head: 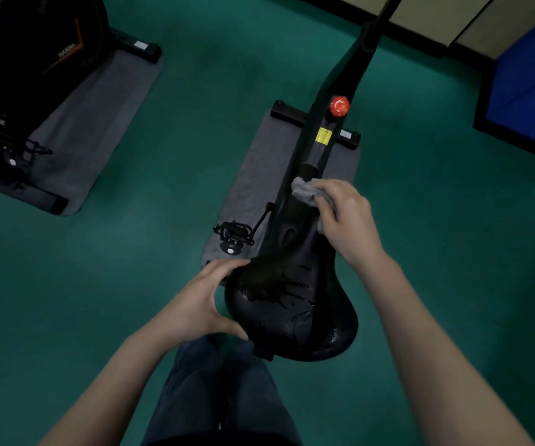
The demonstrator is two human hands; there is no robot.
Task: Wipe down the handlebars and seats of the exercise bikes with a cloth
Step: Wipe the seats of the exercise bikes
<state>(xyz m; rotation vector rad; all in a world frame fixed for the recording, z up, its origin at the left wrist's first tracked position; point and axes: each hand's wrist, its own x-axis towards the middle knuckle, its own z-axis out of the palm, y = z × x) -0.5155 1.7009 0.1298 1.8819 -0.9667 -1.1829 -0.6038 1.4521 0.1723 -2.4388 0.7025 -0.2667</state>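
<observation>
Grey cloth (304, 191) is bunched in the right hand (346, 220), whose curled fingers press it on the narrow nose of the black seat (292, 304). The left hand (202, 300) clasps the seat's wide edge between thumb and fingers.

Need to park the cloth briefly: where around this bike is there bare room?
Bare green floor lies between the near mat and the second bike's mat, and again right of the near mat toward the blue panel. Crowded: the pedal over the mat's left side; the left hand grips the seat, the right hand holds the cloth at its nose.
</observation>
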